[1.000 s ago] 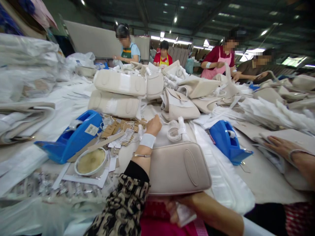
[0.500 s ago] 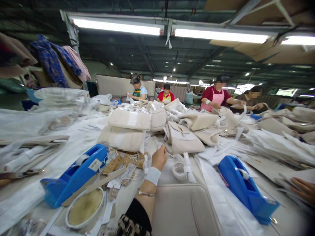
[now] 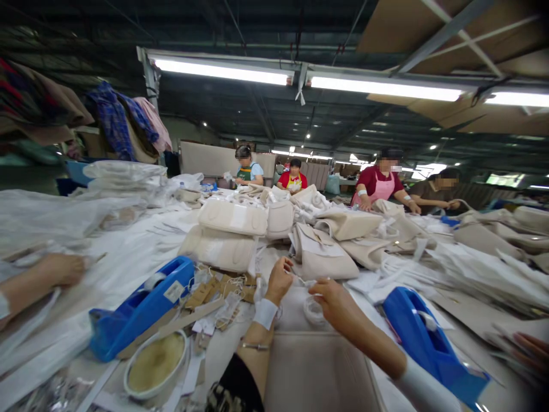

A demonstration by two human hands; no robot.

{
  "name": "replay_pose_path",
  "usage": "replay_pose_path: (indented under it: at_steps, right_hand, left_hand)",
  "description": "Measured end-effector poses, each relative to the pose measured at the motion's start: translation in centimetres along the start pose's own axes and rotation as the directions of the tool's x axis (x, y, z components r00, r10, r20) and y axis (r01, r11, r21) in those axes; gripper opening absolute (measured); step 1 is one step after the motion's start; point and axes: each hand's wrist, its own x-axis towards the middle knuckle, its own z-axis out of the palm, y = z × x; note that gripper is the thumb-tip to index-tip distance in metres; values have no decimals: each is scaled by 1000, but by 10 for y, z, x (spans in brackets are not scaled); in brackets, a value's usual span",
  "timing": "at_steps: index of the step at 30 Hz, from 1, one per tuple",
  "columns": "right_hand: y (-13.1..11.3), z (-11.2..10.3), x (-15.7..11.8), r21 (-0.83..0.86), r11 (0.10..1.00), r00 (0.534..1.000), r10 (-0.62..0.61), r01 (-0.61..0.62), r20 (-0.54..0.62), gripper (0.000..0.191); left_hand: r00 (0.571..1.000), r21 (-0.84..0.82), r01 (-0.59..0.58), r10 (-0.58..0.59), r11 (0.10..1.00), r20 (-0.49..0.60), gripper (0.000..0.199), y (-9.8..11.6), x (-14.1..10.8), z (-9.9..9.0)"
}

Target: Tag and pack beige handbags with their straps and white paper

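My left hand (image 3: pixel 280 280), with a white band at its wrist, is closed in a pinch above the beige bag pieces. Facing it, my right hand (image 3: pixel 333 300) is closed too, fingertips together. A thin white strand (image 3: pixel 302 281) runs between the fingertips of both hands; its kind is too small to make out. Below my right hand lies a coiled white cord (image 3: pixel 314 312), partly hidden by the fingers. Nearest to me is a flat beige bag (image 3: pixel 317 366), under my forearms. A beige flap bag (image 3: pixel 323 252) rests just beyond my hands.
Blue tape dispensers stand left (image 3: pixel 141 309) and right (image 3: pixel 433 337). Brown tags (image 3: pixel 210 292) and a round dish (image 3: pixel 156 363) lie left. Stacked beige bags (image 3: pixel 231 217) rise ahead. A co-worker's hand (image 3: pixel 64 269) reaches in left, another (image 3: pixel 534 349) right. Several people work beyond.
My right hand has come into view from the right and meets the left over the coiled cord. A co-worker's hand has appeared at left. The view has shifted slightly.
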Motion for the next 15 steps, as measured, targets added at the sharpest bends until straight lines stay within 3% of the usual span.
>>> replay_pose_path:
  at_steps: [2, 4, 11, 15]
  right_hand:
    - [4, 2, 27, -190, 980, 998, 54, -61, -43, 30]
    - [3, 11, 44, -250, 964, 995, 77, -91, -66, 23]
    - [5, 56, 77, -288, 936, 963, 138, -204, -232, 22]
    - [15, 63, 87, -246, 943, 959, 166, -222, -230, 29]
  left_hand:
    - [1000, -50, 13, -14, 999, -22, 32, -1, 0, 0]
    - [999, -92, 17, -21, 996, -48, 34, 0, 0, -1]
    - [990, -180, -24, -1, 983, -138, 29, 4, 1, -1]
    - [987, -243, -82, 45, 966, -156, 26, -4, 7, 1]
